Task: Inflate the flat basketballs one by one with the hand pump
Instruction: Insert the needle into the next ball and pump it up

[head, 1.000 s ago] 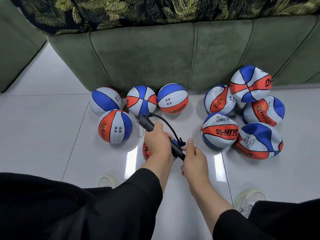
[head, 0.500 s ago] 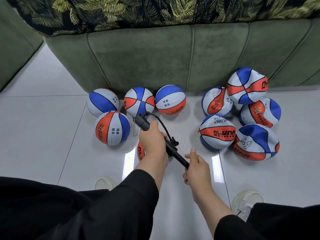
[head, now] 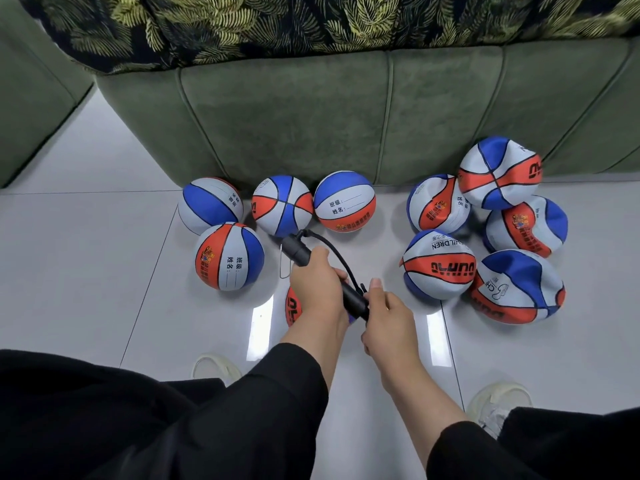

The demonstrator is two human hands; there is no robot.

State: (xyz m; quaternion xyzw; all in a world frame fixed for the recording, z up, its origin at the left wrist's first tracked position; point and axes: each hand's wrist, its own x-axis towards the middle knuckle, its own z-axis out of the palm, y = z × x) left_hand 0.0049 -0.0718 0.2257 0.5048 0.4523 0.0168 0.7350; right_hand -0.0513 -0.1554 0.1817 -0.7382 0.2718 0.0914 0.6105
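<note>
Glossy white floor tiles (head: pixel 86 271) are filling the lower scene, with a green sofa (head: pixel 311 116) running across the back and a leaf-patterned cover (head: pixel 277 26) lying over its seat. Four round basketballs (head: pixel 228 256) are sitting in a cluster at the left, three of them lined up against the sofa base and one just in front. Five crumpled, flat basketballs (head: pixel 438 265) are piled together at the right, touching one another. A black hand pump (head: pixel 298 252) is slanting across the centre, its thin hose (head: pixel 337 252) arching from the far end back toward the near end. The left hand (head: pixel 317 289) is grasping the pump barrel, fingers curled round it. The right hand (head: pixel 389 315) is gripping the handle end, thumb raised, with the handle lying close against the barrel. One more basketball (head: pixel 293 306) is lying on the floor beneath the hands, mostly hidden, showing only an orange patch with black lettering. Black sleeves (head: pixel 270 393) are covering both forearms, and two pale shoes (head: pixel 498 407) are resting on the tiles near the bottom edge.
</note>
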